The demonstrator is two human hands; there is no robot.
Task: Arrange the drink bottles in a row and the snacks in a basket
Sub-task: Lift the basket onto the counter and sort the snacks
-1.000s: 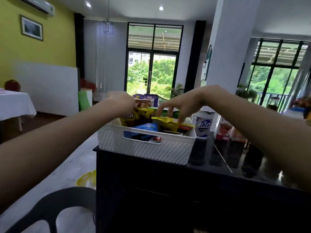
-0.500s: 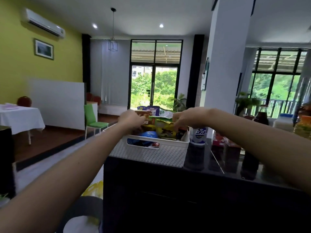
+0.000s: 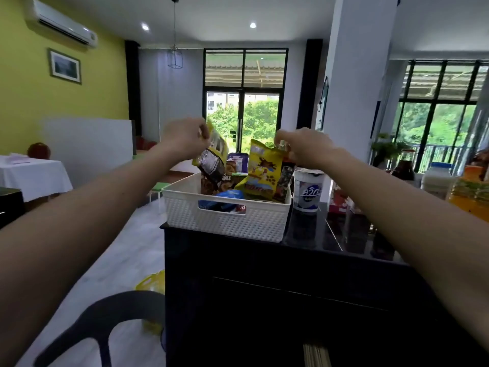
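A white woven basket (image 3: pixel 225 221) stands at the left end of the dark counter (image 3: pixel 304 234), filled with snack packets. My left hand (image 3: pixel 185 139) pinches the top of a yellow-and-brown snack bag (image 3: pixel 211 165) and holds it upright above the basket. My right hand (image 3: pixel 299 147) pinches the top corner of a yellow chocolate snack bag (image 3: pixel 264 170), also raised over the basket. A blue packet (image 3: pixel 227 200) lies low in the basket. Right of the basket stands a white drink cup (image 3: pixel 308 190), then a dark bottle (image 3: pixel 402 168), a white bottle (image 3: pixel 436 181) and an orange bottle (image 3: pixel 471 192).
A red carton (image 3: pixel 340 200) sits behind the cup. A dark chair back (image 3: pixel 105 321) is at the lower left, with a yellow bag (image 3: pixel 152 282) on the floor beside the counter. A white-clothed table (image 3: pixel 34 176) stands far left.
Both hands have risen out of the basket, each lifting a yellow snack bag upright by its top. The view tilted upward.
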